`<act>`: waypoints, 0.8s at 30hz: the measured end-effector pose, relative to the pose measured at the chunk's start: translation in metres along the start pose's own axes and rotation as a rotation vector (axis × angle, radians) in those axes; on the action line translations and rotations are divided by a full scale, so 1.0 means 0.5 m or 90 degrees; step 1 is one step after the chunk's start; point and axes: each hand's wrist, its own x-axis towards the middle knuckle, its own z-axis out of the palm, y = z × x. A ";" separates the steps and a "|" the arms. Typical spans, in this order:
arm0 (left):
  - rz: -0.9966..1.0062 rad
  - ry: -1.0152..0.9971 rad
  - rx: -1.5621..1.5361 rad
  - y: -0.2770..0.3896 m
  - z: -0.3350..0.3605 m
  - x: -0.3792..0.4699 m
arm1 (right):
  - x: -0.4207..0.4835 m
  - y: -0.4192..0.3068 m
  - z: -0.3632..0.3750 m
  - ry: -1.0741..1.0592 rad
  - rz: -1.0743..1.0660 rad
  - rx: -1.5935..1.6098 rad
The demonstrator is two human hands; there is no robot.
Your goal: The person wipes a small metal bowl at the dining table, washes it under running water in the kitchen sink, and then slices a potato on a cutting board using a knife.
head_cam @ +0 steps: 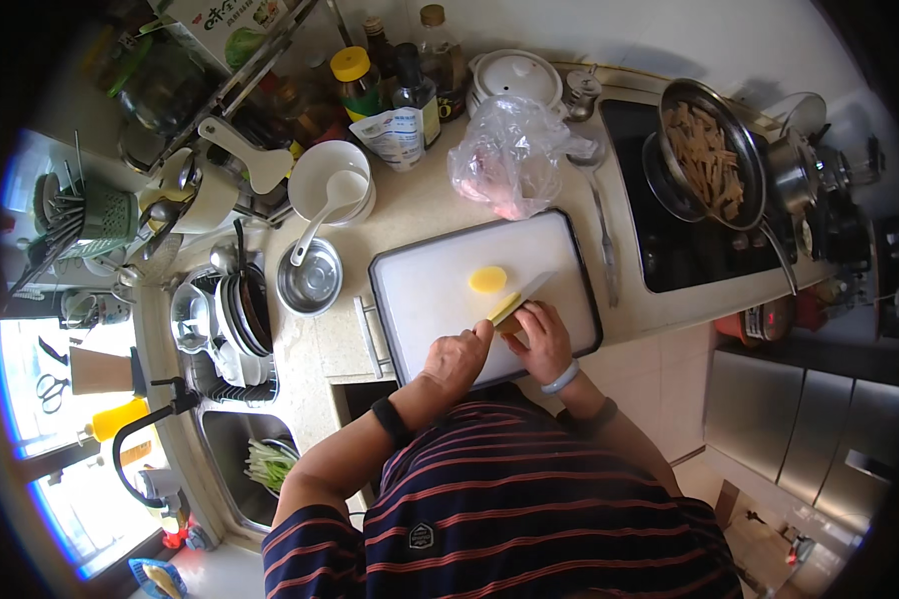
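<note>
A white cutting board (434, 262) with a dark rim lies in front of me on the counter. My left hand (457, 361) is closed around the handle of a kitchen knife, the handle mostly hidden by the fingers. The knife's blade (538, 286) points away to the upper right. Under my right hand (543, 337) a piece of what looks like potato (508, 324) is held against the board, beside the blade. A pale yellow slice (504, 305) leans on the blade's other side. Another oval yellow slice (488, 279) lies flat just beyond.
Behind the board sits a clear plastic bag (505, 161) with pinkish contents. A long-handled spoon (603, 224) lies to the right, near a frying pan (704, 157) of brown strips on the cooktop (663, 251). Leftward are a steel bowl (309, 281), a dish rack (229, 389) and a sink (232, 487).
</note>
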 end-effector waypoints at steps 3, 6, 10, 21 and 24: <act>-0.006 0.009 -0.003 -0.007 0.018 0.007 | -0.002 0.002 0.005 0.005 0.002 -0.003; -0.016 -0.025 -0.053 -0.008 0.008 0.009 | -0.006 0.003 0.005 0.009 0.007 -0.004; -0.022 -0.002 -0.135 -0.027 0.001 0.012 | -0.001 0.002 0.006 0.000 0.008 -0.001; -0.015 -0.052 -0.254 -0.095 0.016 0.045 | 0.012 0.005 0.020 0.011 -0.012 -0.016; -0.038 -0.061 -0.178 -0.059 0.003 0.033 | -0.003 0.010 0.022 0.008 -0.011 -0.015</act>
